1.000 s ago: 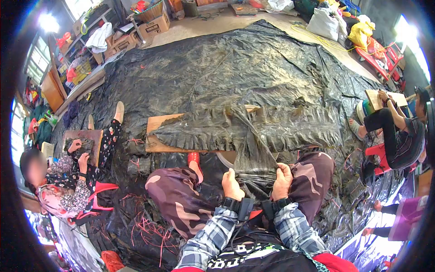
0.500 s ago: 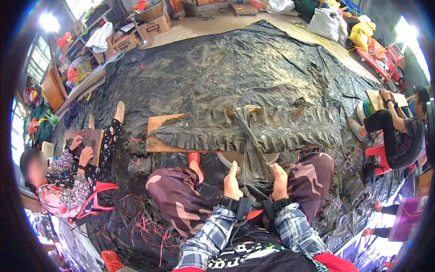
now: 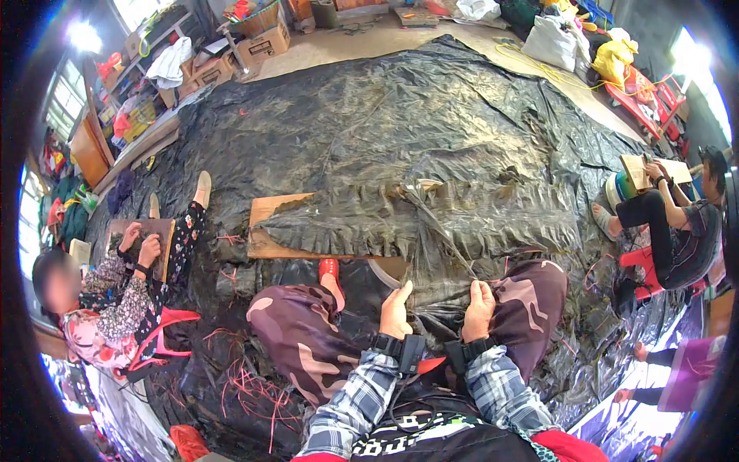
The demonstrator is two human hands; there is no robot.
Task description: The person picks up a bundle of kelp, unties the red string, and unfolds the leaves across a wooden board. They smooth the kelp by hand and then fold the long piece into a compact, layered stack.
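Note:
A long, ruffled brown-green frond that looks like kelp (image 3: 346, 223) lies across a wooden board (image 3: 262, 248) in front of my knees. From its middle, a thinner kelp piece (image 3: 440, 296) hangs over the board's near edge towards me. My left hand (image 3: 396, 312) is closed on the left edge of this piece, thumb up. On the right edge, my right hand (image 3: 479, 308) pinches it, so the piece stretches flat between both hands. A pale round rim (image 3: 389, 269) shows partly beneath the board; the kelp hides the rest.
Black plastic sheeting (image 3: 323, 138) covers the floor. At left, a seated person (image 3: 115, 308) works over a board (image 3: 165, 231); at right, another person (image 3: 685, 223) sits at a board (image 3: 635, 171). Red strings (image 3: 254, 393) lie at lower left. Boxes (image 3: 265, 46) and sacks (image 3: 554, 42) stand behind.
The hanging kelp piece has gone from bunched to spread wide between my hands. My right hand has turned and shifted slightly right; my left has barely moved. The person at left has raised their hands.

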